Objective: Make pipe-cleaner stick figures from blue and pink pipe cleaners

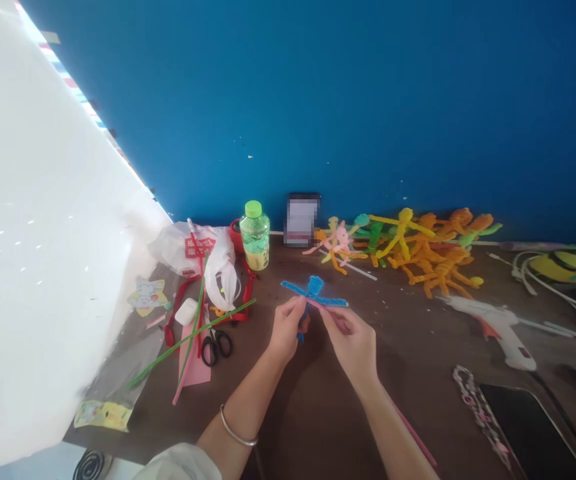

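Two hands meet over the brown surface [313, 400], each grip pinched closed on a blue pipe-cleaner figure [314, 290]. The left hand [288, 327] holds its lower stem and the right hand [351, 337] its side. Scissors [215, 347] and green stems [193, 337] lie left of the grip; orange pipe-cleaner figures [438, 267] lie beyond it, rightward.
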